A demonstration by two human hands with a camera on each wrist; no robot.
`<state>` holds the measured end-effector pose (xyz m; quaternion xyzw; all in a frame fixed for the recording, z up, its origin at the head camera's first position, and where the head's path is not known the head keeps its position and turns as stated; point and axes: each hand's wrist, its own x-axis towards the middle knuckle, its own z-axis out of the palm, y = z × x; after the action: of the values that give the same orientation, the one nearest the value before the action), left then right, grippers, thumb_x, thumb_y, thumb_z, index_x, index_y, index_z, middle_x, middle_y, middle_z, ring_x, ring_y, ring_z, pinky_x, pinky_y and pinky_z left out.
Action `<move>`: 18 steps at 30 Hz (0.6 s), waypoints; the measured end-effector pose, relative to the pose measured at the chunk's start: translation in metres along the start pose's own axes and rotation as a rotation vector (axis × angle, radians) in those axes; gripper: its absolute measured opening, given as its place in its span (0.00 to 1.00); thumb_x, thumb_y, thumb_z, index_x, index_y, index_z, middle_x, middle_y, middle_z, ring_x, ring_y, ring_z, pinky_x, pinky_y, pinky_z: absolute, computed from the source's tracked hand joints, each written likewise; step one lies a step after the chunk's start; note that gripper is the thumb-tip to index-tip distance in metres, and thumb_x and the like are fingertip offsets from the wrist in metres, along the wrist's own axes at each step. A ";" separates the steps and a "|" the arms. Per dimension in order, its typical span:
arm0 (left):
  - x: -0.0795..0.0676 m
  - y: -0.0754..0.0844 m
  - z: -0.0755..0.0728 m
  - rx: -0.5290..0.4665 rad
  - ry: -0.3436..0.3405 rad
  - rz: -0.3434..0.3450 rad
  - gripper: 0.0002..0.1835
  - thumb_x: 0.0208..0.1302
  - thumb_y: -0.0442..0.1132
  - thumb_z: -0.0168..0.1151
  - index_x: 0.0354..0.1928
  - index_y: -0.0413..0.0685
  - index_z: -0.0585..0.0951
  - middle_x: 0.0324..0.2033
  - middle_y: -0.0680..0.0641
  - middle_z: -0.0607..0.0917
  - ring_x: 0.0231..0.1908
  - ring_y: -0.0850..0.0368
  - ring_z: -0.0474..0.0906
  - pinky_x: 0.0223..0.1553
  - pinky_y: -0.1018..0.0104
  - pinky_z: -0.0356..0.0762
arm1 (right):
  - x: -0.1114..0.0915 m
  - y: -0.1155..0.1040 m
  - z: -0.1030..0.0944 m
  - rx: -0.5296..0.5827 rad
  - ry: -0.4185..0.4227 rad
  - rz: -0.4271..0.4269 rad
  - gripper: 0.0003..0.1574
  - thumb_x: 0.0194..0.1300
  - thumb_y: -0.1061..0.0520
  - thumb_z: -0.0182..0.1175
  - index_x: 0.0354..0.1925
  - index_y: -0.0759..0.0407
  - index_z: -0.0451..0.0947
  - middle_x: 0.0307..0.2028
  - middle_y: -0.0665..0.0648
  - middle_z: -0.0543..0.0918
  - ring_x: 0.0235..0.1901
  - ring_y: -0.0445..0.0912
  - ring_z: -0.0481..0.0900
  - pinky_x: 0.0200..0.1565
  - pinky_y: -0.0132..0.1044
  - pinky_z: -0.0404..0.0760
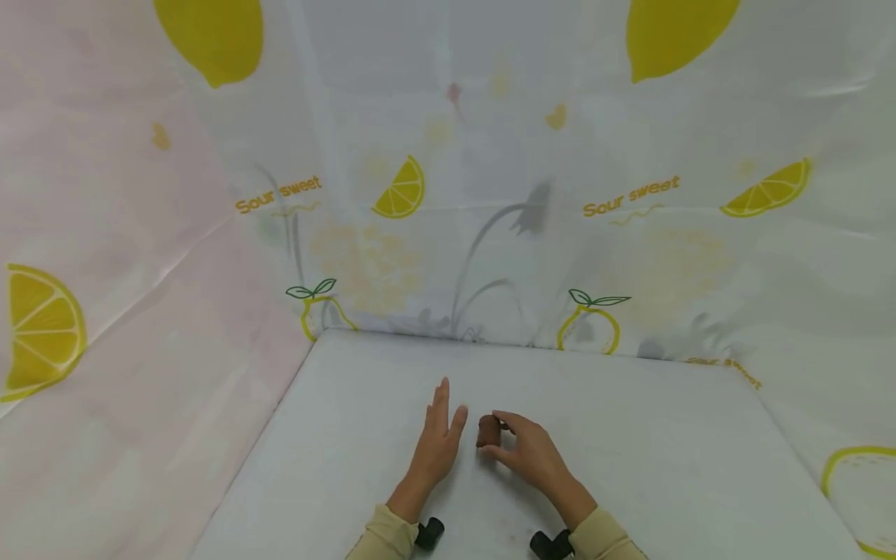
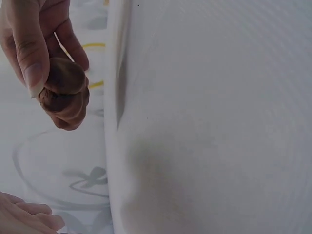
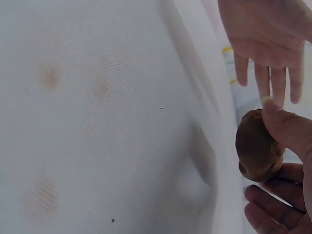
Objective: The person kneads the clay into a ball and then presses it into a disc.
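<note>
A brown, clay-like lump (image 1: 488,432) was pinched in a person's right hand (image 1: 533,456), held, by the look of the wrist views, just clear of a white table (image 1: 350,404). The piece was already one compact mass, with a crease between its rounded parts showing in the left wrist view; it was not yet set down, and whether any handling of it was left could not be told from the pictures. The right hand's thumb bore on one side of the lump and its fingers on another, parted about as wide as the piece itself. The left hand (image 1: 435,449) faced it from across a small gap, fingers straight and thumb standing away, holding nothing and touching neither the lump nor the other hand. Faint brownish smudges (image 3: 49,77) marked the tabletop in the right wrist view. Tan sleeves (image 1: 388,535) covered both forearms, black devices (image 1: 430,533) sat at the wrists, and a lemon-printed backdrop (image 1: 483,257) rose behind the table's far edge.
</note>
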<state>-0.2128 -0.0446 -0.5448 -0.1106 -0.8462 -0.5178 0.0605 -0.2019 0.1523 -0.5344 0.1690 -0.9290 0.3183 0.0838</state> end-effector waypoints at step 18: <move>-0.001 0.017 -0.003 -0.160 -0.044 0.051 0.34 0.84 0.51 0.38 0.82 0.43 0.45 0.80 0.39 0.49 0.78 0.36 0.43 0.73 0.32 0.40 | -0.002 -0.014 -0.014 0.314 0.006 0.081 0.44 0.59 0.36 0.71 0.65 0.59 0.78 0.56 0.55 0.85 0.54 0.53 0.84 0.54 0.53 0.81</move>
<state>-0.2075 -0.0403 -0.5290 -0.1480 -0.8001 -0.5795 0.0463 -0.1940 0.1510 -0.5165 0.1417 -0.8737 0.4631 0.0462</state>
